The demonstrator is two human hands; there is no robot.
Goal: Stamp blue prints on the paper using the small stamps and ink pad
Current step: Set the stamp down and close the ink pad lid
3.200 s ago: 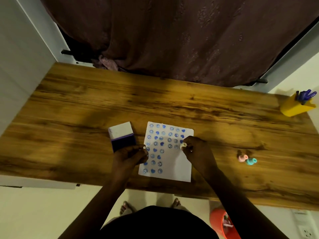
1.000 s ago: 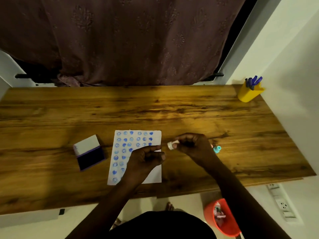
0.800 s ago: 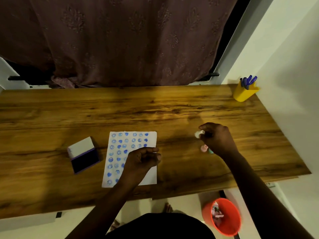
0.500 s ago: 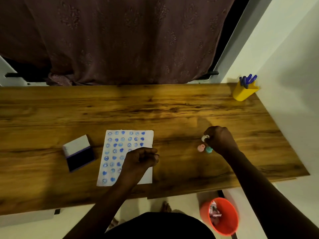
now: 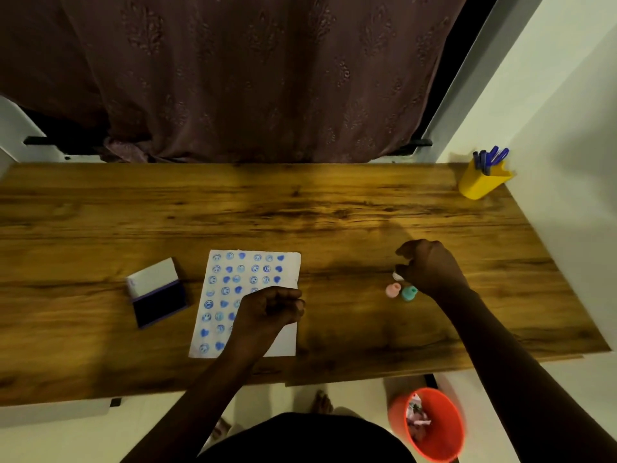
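A white paper (image 5: 290, 269) with several rows of blue prints lies on the wooden desk (image 5: 300, 208). To its left, an open ink pad (image 5: 158, 302) shows its dark pad and white lid. My left hand (image 5: 267, 312) rests as a loose fist on the paper's lower right part, holding nothing that I can see. Over at the right, my right hand (image 5: 430, 267) pinches a small white stamp (image 5: 397, 276) at the fingertips. That stamp hovers just above a pink stamp (image 5: 393, 290) and a teal stamp (image 5: 409, 293) standing on the desk.
A yellow pen holder (image 5: 480, 183) with blue pens stands at the desk's far right corner, next to the white wall. A dark curtain (image 5: 250, 78) hangs behind the desk. An orange bin (image 5: 430, 426) sits on the floor below the desk's front edge.
My right hand has carried the white stamp from the paper's right edge over to the pink and teal stamps and lowered it beside them. My left hand has stayed on the paper.
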